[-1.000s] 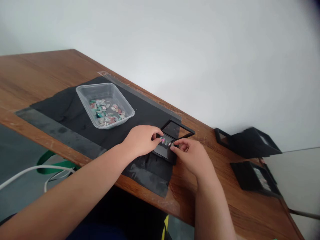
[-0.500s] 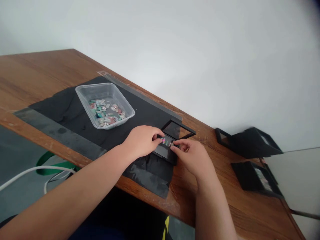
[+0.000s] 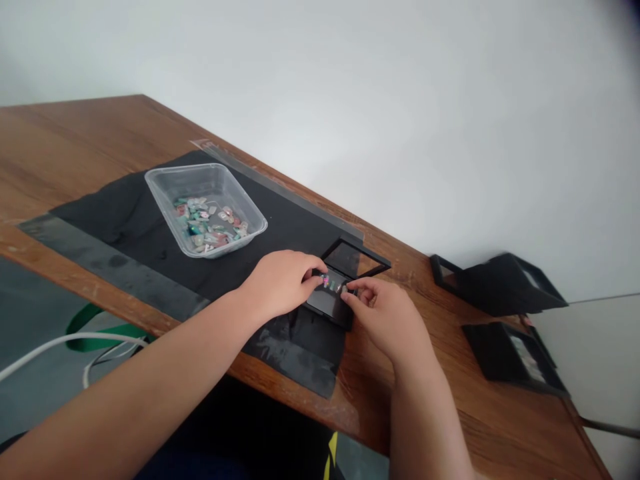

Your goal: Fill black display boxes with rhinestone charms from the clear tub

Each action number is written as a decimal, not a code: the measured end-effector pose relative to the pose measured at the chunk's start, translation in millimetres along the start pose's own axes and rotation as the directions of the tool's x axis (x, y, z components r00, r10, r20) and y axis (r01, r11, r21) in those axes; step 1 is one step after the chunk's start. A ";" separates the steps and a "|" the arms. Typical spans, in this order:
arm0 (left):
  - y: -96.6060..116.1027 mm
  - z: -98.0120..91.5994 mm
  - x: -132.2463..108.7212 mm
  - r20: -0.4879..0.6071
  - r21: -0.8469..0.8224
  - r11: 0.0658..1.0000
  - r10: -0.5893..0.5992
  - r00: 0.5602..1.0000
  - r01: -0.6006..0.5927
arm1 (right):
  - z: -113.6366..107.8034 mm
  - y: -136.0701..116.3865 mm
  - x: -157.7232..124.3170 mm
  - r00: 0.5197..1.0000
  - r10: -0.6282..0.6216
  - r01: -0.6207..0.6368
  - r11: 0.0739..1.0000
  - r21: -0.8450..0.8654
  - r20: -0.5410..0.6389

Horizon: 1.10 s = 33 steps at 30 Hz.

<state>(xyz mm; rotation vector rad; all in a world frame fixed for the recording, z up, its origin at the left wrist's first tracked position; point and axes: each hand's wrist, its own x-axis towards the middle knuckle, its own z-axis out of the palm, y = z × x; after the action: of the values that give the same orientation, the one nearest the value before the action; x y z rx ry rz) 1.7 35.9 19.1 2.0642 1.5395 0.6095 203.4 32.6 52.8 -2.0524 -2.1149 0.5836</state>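
Note:
A small black case (image 3: 327, 303) lies with its framed clear lid (image 3: 350, 259) raised, near the right end of a black sheet. Inside, a short row of small coloured pieces (image 3: 332, 285), which look like press-on nails, runs across the upper part. My left hand (image 3: 280, 283) bends its thumb and index finger around the row's left end; what they grip, if anything, is too small to make out. At the other end, my right hand (image 3: 383, 310) pinches a pale press-on nail (image 3: 344, 291) between thumb and index finger, its other fingers curled in.
A clear plastic tub (image 3: 240, 195) with many loose nail-like pieces stands on the black sheet (image 3: 280, 233) to the left. Several black cases (image 3: 500, 283) sit on the wooden table (image 3: 425, 400) at right. A white wall rises behind; a white cable (image 3: 45, 345) hangs below the front edge.
The view has shifted slightly. Both hands stay at the row in the case, with only small finger movements; a little more of the row shows between them.

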 end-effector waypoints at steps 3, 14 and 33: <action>0.2 0.2 0.1 0.001 0.004 1.000 0.006 1.000 -0.006 | -0.7 -1.9 -0.9 1.000 -0.002 0.002 1.000 -0.029 0.006; 0.1 -1.3 0.0 0.005 0.006 0.999 0.044 0.999 -0.044 | -3.6 -5.0 -4.6 1.000 0.002 -0.002 0.997 -0.078 -0.001; 0.6 -3.6 -1.8 -0.001 0.027 0.998 0.055 0.998 -0.055 | -0.1 -1.9 -5.0 0.999 -0.033 0.033 0.999 -0.031 -0.015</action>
<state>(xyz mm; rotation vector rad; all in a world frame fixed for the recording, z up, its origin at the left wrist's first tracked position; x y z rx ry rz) -0.6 34.5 22.2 2.1327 1.5034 0.6138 202.0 27.8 54.4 -2.0269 -2.1579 0.5331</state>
